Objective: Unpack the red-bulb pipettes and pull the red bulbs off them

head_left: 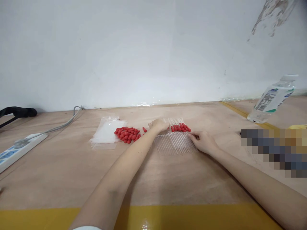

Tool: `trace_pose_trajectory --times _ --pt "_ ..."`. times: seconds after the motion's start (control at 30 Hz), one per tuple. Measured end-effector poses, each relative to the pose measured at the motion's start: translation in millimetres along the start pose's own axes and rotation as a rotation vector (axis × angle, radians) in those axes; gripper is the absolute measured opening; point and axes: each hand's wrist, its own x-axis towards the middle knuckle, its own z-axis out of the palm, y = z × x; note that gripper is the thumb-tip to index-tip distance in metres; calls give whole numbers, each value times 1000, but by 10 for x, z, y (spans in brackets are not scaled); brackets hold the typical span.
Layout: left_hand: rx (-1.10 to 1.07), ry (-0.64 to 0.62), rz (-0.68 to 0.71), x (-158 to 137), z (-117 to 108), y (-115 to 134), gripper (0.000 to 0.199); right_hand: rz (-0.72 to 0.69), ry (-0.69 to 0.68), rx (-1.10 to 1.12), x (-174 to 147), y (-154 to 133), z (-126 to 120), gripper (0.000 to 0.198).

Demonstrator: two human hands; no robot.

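Note:
My left hand is curled at the far side of a row of thin clear tubes. A bit of red shows at its fingertips, apparently a red rubber bulb; the fingers are partly hidden. At the row's right end, my right hand has thumb and fingers closed on the end of a clear tube. Between the hands, several red bulbs sit in a line on the far ends of more tubes. Left of my left forearm lies a heap of loose red bulbs, with a single bulb apart from it.
Clear plastic bags lie stacked behind the heap, partly under it. A white power strip with a grey cable and a black object are at the left. A plastic bottle stands at the right, near a blurred patch. A white wall rises behind the table.

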Motion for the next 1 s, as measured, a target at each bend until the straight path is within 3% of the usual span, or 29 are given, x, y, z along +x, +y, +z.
trace_pose_trajectory --times 0.13,0.27,0.37,0.47,0.63,0.77,1.0 --pt "-28 97 28 -94 -142 -116 20 16 6 32 23 5 66 30" --pt "-79 192 157 -356 -338 -306 15 52 -3 75 33 10 72 31" --pt "-106 251 282 -640 -457 -509 9 75 5 69 36 24 32 32" --pt "-118 361 511 -927 -515 -742 7 93 32 91 39 39 -13 31" --pt "-149 483 750 -1217 -469 -1056 6 112 15 130 42 37 -51 32" --pt "-178 546 787 -1255 -394 -1139 8 95 14 101 35 30 -58 33" --pt "-143 543 845 -1265 -345 -1124 21 84 113 125 34 42 -49 34"
